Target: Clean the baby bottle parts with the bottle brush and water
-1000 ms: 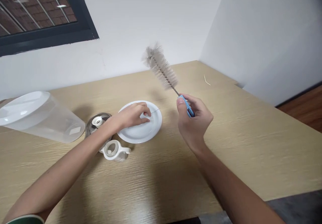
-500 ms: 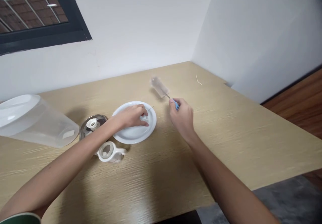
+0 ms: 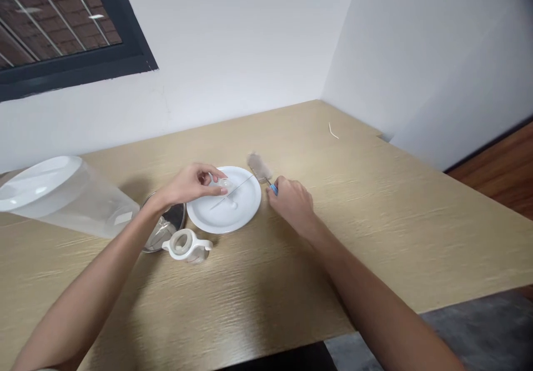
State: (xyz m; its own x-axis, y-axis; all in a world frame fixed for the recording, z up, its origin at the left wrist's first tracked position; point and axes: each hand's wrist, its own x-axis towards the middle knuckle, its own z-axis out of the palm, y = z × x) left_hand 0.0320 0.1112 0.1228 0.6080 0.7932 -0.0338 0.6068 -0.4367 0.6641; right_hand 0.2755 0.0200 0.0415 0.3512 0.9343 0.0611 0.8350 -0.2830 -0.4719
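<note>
My right fingers (image 3: 284, 186) wrap a brush's blue handle (image 3: 273, 189); my left fingers (image 3: 215, 191) pinch a small clear piece (image 3: 225, 183) over the plate (image 3: 200, 215). A thin rod (image 3: 244, 184) lies across there, and just beyond, the bristles (image 3: 260, 168) stay apart from the piece: both gripped, I judge, neither set down.

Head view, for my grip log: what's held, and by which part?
Right hand: the brush, by its blue handle. Left hand: apparently a small clear piece; which part is unclear.

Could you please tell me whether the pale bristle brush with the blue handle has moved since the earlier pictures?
Yes, the brush has come down and closer to the round white plate, near its upper-right edge.
</note>
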